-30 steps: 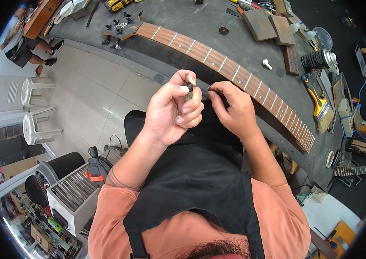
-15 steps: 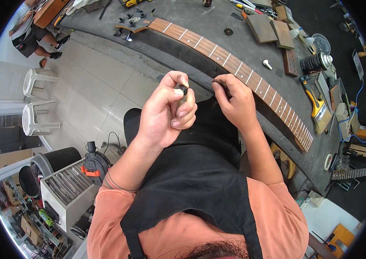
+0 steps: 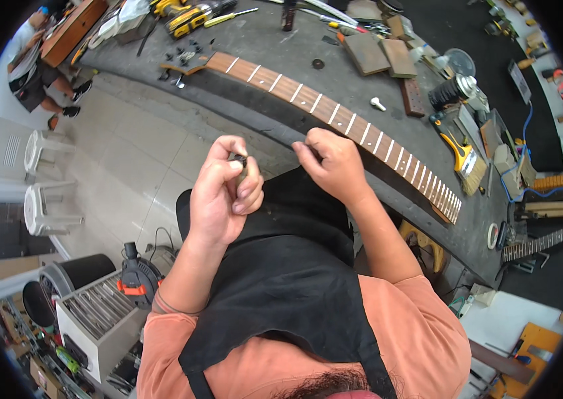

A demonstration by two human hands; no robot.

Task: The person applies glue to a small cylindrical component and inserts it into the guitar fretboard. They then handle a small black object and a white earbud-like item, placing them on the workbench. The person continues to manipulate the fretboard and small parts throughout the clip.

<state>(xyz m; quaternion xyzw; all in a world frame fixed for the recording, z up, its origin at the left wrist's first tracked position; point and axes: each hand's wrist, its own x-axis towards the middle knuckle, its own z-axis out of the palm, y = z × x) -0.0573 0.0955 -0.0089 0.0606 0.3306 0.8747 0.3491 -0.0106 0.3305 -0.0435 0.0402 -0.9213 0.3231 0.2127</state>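
Small dark piece (image 3: 241,161), head view: our left hand (image 3: 218,191) has its fingers closed on it above the apron (image 3: 271,219). Our right hand (image 3: 336,165) curls near the guitar neck (image 3: 307,98) on the worktop (image 3: 271,58); contents: cannot tell. Risks, we judge: loose pinch, dropped piece; careless elbow, nudged neck.

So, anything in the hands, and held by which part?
Left hand: small dark-topped object, thumb at its dark end, fingers curled around its body. Right hand: curled; can't tell whether it holds anything.
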